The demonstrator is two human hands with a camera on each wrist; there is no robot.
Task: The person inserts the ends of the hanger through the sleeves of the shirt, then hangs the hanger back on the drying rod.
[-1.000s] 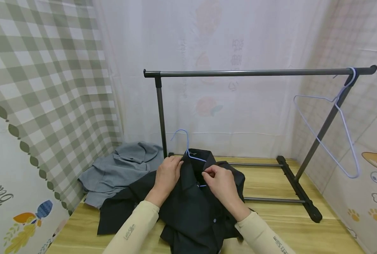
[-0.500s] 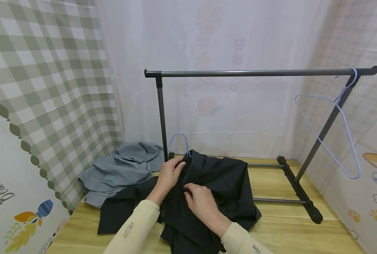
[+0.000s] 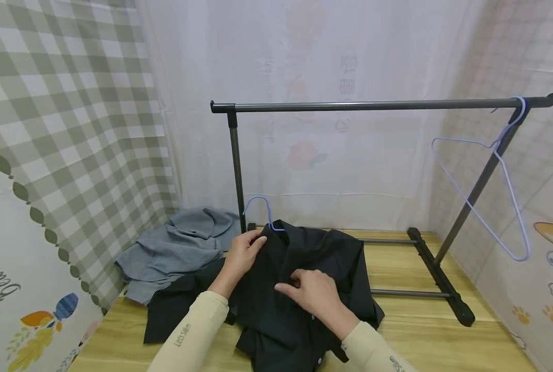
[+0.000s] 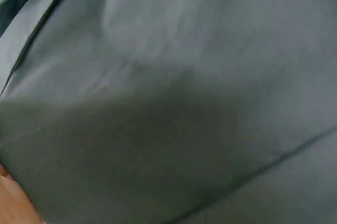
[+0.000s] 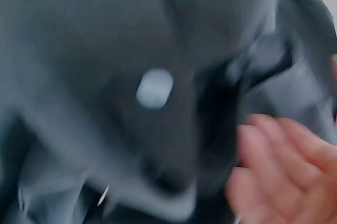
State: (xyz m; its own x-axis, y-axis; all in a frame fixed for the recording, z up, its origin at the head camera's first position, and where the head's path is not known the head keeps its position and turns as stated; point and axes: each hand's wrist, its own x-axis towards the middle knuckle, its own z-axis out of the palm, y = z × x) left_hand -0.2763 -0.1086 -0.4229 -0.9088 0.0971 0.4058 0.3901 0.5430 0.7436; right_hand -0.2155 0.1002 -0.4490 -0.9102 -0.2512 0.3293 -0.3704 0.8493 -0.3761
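A black button-up shirt [image 3: 300,289] is held up over the table with a blue hanger [image 3: 259,198] inside it; only the hook and neck of the hanger show above the collar. My left hand [image 3: 243,253] pinches the shirt's shoulder beside the collar, thumb on the near side. In the left wrist view dark cloth [image 4: 168,87] fills nearly everything. My right hand [image 3: 315,292] is over the shirt front, thumb stretched out and fingers loosely bent. The right wrist view has its fingers [image 5: 279,150] beside the front edge, near a pale button [image 5: 155,88], with no cloth between them.
A grey-blue garment [image 3: 183,248] lies heaped at the left on the wooden table [image 3: 406,336]. Behind the shirt stands a black clothes rack [image 3: 351,107], its base bars reaching right. Another blue hanger [image 3: 513,201] hangs at the rack's right end.
My right hand has let go of the collar edge and moved down the front. The shirt's right side swung left over the front, then fell back right, now covering the hanger's shoulder.
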